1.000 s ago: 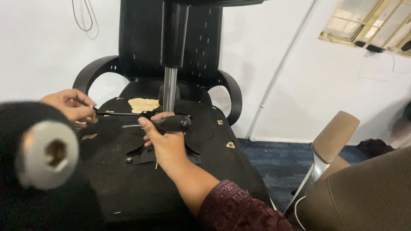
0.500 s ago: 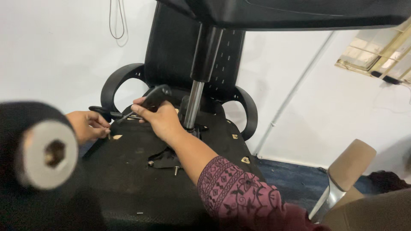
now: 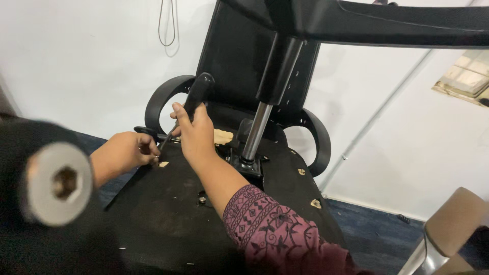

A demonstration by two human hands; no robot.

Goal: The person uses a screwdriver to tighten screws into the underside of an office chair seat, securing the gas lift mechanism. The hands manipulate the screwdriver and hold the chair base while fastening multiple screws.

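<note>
An office chair is turned upside down, and the black underside of its seat (image 3: 168, 214) faces up. The work is judged to be in the middle: the gas cylinder (image 3: 256, 133) is already standing in its mounting plate (image 3: 244, 164) at the centre of the underside, while a fastening at the left edge, near the left armrest (image 3: 162, 99), is being worked on. Small holes and torn tan spots are seen elsewhere on the underside; whether screws are missing there cannot be told.

The screwdriver (image 3: 196, 97) is held in the right hand (image 3: 196, 133), which is closed fully around the lower part of the black handle. Its long axis is tilted: the handle points up and to the right, towards the backrest, and the thin shaft runs down and to the left, to the seat edge. The tip is hidden by the left hand (image 3: 125, 152), whose fingers are curled together around that spot; what is pinched between them cannot be told.

A blurred caster stem (image 3: 56, 184) of the chair base is seen near the camera at the left.
</note>
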